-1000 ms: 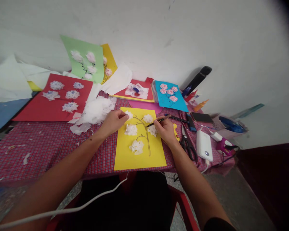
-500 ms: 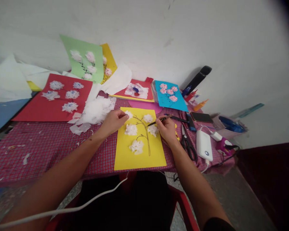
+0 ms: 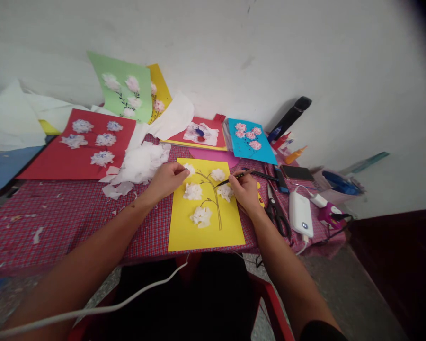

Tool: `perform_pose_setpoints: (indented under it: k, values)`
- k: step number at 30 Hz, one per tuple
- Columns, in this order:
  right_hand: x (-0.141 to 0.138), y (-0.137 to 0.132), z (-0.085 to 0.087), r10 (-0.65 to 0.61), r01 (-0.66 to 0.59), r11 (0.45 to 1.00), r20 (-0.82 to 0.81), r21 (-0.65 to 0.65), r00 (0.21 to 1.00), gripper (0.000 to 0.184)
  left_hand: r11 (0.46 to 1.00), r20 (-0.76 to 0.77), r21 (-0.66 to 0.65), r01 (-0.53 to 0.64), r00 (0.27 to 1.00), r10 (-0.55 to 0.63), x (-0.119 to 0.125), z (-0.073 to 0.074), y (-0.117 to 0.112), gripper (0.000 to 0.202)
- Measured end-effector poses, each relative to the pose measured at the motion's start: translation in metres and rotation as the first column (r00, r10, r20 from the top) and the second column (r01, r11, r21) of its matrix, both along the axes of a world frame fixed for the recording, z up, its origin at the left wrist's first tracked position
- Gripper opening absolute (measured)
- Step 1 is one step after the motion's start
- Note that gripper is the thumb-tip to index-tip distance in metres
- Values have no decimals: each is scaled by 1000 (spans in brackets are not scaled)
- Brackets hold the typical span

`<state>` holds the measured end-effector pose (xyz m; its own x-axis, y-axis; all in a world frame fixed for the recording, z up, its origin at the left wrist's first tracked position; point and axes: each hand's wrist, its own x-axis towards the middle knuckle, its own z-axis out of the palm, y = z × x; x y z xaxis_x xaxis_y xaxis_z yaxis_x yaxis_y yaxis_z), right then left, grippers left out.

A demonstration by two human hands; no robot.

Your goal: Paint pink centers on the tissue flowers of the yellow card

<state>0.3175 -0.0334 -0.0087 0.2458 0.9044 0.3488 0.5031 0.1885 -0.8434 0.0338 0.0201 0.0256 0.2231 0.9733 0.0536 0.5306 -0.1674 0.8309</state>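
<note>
Over on the yellow card (image 3: 206, 232), lying on the tabletop (image 3: 57, 222), the right hand (image 3: 246, 193) pinches a pen (image 3: 235, 178), its tip swung flatter than a second ago, right by a tissue flower (image 3: 225, 192); the left hand (image 3: 167, 180) stays curled on another flower (image 3: 190, 169), grip unclear.

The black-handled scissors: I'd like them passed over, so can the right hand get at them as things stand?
Probably yes. Only red checked tablecloth separates the right hand from the black-handled scissors, though that hand holds a slim black pen.
</note>
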Motion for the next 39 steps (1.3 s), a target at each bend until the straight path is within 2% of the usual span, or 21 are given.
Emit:
perform_pose_setpoints:
  k: [4,7,13,27,33,39]
  values:
    - [0,1,-4,46,-46,999,23,-5,999,25,1000,0,4,2,1000,-2,0,0,0,27]
    - [0,1,-1,9,-10,1000,44,10,999,24,1000,15,4,9,1000,-9,-1,-1,0,28]
    - [2,0,5,-44,46,998,-37,49,998,25,1000,8,5,7,1000,-7,-1,-3,1,28]
    - [3,4,-5,-14,14,1000,-1,0,1000,25,1000,18,-9,-1,1000,1,0,-2,1,27]
    - [5,3,-1,-74,75,996,-29,42,997,27,1000,18,-8,10,1000,-10,0,-2,1,27]
    - [4,4,-6,-33,36,998,-59,53,998,27,1000,2,-3,5,1000,-5,0,-3,1,28]
